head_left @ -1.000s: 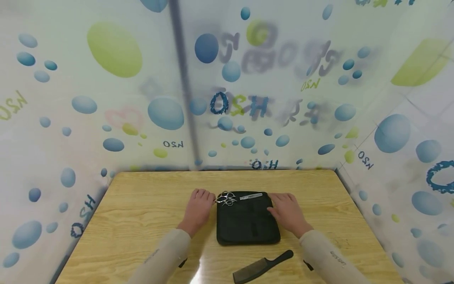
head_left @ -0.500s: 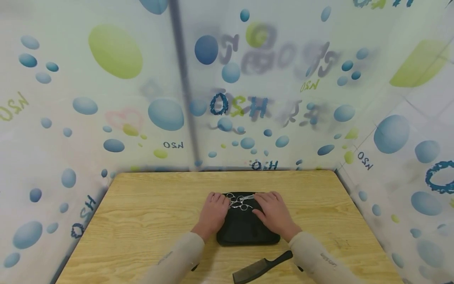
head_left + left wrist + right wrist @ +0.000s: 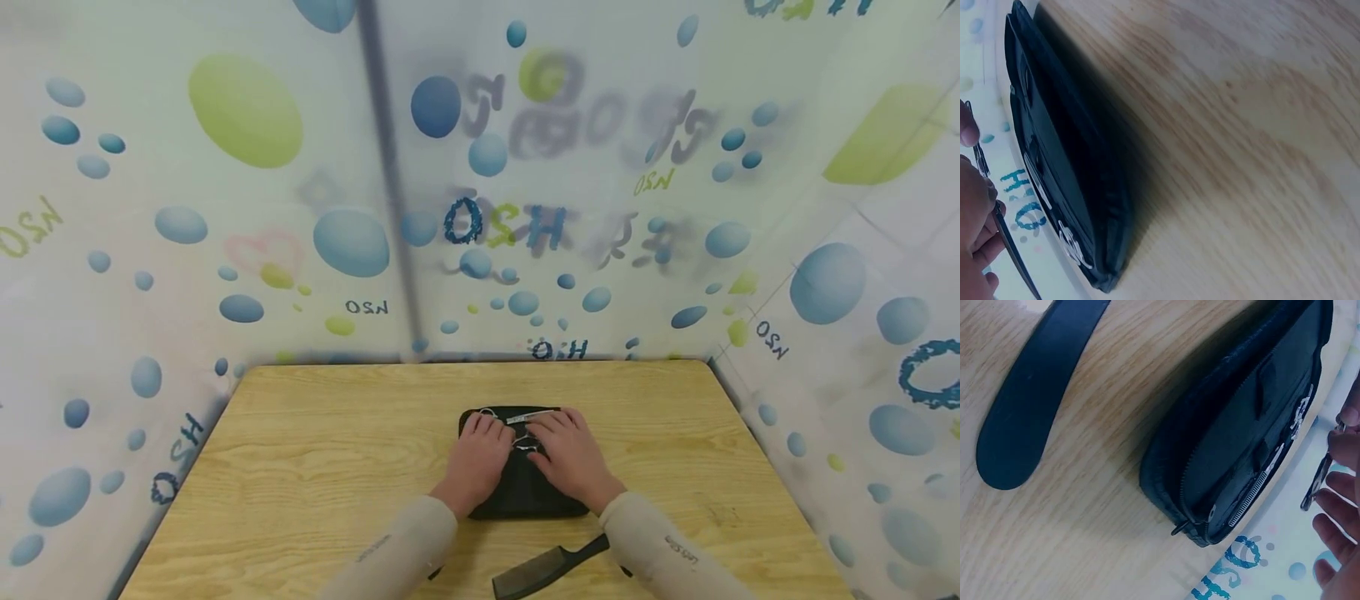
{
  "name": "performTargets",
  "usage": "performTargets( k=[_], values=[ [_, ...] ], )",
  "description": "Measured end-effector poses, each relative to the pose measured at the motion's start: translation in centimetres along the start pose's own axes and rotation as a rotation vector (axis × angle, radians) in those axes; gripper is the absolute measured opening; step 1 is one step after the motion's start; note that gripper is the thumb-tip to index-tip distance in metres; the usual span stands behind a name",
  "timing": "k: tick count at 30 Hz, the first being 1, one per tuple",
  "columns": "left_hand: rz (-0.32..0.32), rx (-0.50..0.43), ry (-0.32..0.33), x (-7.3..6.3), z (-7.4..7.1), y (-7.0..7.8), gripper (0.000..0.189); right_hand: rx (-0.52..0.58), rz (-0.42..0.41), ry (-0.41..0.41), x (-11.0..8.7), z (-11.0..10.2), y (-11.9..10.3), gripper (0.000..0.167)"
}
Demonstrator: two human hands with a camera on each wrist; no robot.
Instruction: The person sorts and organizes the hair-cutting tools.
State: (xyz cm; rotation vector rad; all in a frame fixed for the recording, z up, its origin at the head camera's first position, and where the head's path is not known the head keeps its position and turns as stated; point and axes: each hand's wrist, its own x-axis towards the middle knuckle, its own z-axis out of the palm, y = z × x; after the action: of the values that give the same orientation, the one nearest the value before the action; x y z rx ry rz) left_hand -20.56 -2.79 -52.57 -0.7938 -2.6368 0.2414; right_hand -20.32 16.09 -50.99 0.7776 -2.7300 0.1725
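Note:
A pair of scissors point(image 3: 527, 446) is held above a black zip case point(image 3: 517, 500). My left hand point(image 3: 480, 457) grips it from the left; in the left wrist view a long blade point(image 3: 1016, 253) runs down past the fingers. From the right, my right hand point(image 3: 573, 457) pinches the handle end, its other fingers spread in the right wrist view. Tucked in the case's far side lies a second pair, with silver ring handles point(image 3: 1072, 244) and a toothed blade point(image 3: 1250, 497). In the head view the hands cover most of the held scissors.
A dark comb point(image 3: 536, 571) lies on the wooden table point(image 3: 322, 442) near its front edge, its handle partly under the right sleeve. A zip puller point(image 3: 1180, 527) sticks out at the case's corner. A patterned curtain wall point(image 3: 480, 325) stands behind the table.
My left hand has moved right over the case, bringing the scissors along. The right hand has come left from the case's right side to the scissors. Case and comb stay put.

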Motion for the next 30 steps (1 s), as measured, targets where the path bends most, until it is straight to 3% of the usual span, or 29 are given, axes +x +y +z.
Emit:
performTargets(
  k=[8, 16, 23, 30],
  values=[
    [0.027, 0.001, -0.042, 0.03, -0.08, 0.62, 0.013, -0.045, -0.008, 0.025, -0.15, 0.15, -0.01, 0.035],
    [0.051, -0.003, -0.008, -0.08, -0.15, 0.75, 0.015, -0.043, -0.011, -0.021, 0.08, 0.06, -0.02, 0.029],
    [0.063, -0.023, -0.023, -0.13, -0.13, 0.91, 0.017, -0.012, -0.038, -0.055, 0.22, -0.19, 0.28, 0.022],
    [0.076, -0.044, 0.015, -0.25, 0.22, 1.02, 0.014, -0.005, -0.082, -0.081, 0.52, -0.43, 0.58, 0.019]
  ],
)
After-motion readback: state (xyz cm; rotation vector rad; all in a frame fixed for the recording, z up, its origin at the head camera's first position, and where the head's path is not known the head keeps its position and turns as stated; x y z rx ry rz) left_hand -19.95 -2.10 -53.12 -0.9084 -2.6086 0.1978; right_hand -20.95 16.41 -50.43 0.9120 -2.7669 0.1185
